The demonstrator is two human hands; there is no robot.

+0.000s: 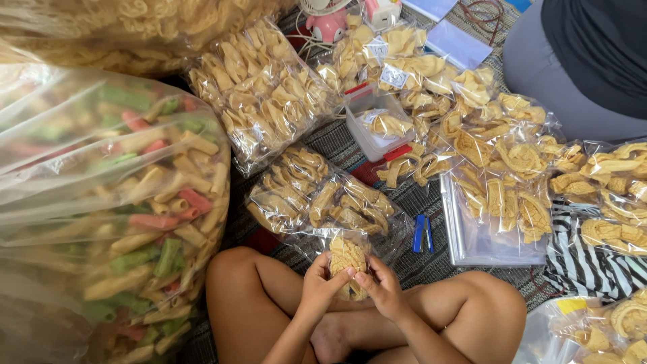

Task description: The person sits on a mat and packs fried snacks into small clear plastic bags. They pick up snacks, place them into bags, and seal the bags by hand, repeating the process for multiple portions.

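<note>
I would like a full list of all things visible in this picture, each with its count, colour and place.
small snack packet: one, clear with tan crackers, held between both hands
stapler: one, blue, on the mat right of the hands
large sack of tube snacks: one, clear with yellow, green and red pieces, at left
packed cracker bags: many, clear with tan crackers, piled across the middle and right
plastic box: one, translucent with red clips, centre top
small fan: one, pink and white, top edge
striped cloth: one, black and white, lower right
another person: one, in grey and dark clothing, top right
left hand: on the packet
right hand: on the packet
</note>
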